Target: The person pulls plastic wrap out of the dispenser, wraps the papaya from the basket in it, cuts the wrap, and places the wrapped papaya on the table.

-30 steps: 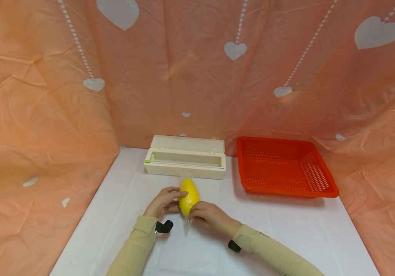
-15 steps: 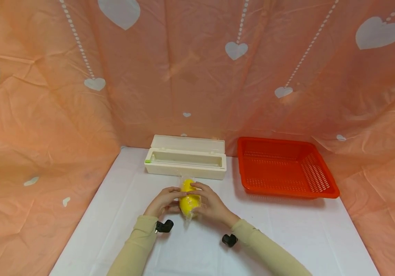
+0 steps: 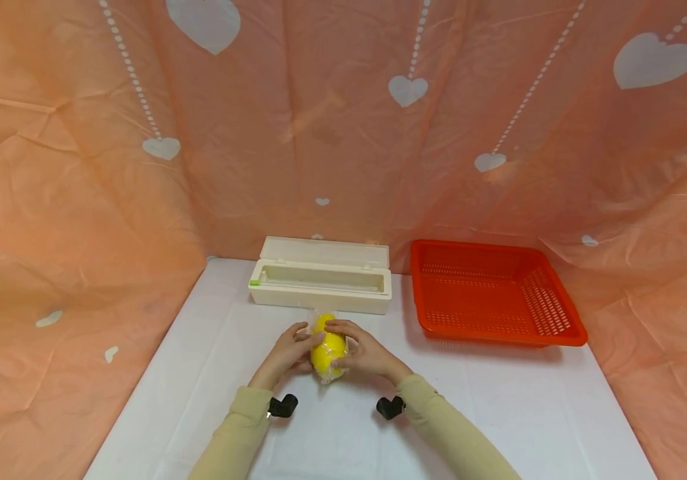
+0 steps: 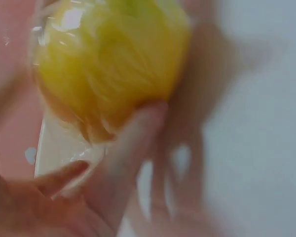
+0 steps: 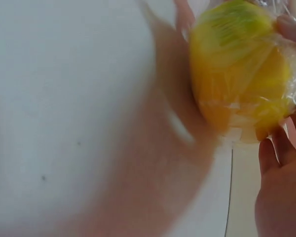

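A yellow fruit [image 3: 328, 352] wrapped in clear cling film sits between my two hands over the white tabletop. My left hand [image 3: 286, 353] holds it from the left, fingers curved around its side. From the right, my right hand [image 3: 372, 355] grips it with fingers over the upper part and the thumb lower down. Close up in the left wrist view, the fruit [image 4: 108, 59] shows glossy film wrinkles over its surface. In the right wrist view, the fruit [image 5: 239, 74] has a greenish patch and loose film at its edge.
Behind the hands stands a long cream box [image 3: 320, 298] with its lid raised. A red perforated plastic basket [image 3: 499, 339] stands at the back right. An orange curtain [image 3: 319, 147] with white hearts hangs behind the white table [image 3: 469, 413].
My right hand has gone from the fruit's lower end up along its right side, its fingers now over the upper part. The left hand has stayed nearly in place.
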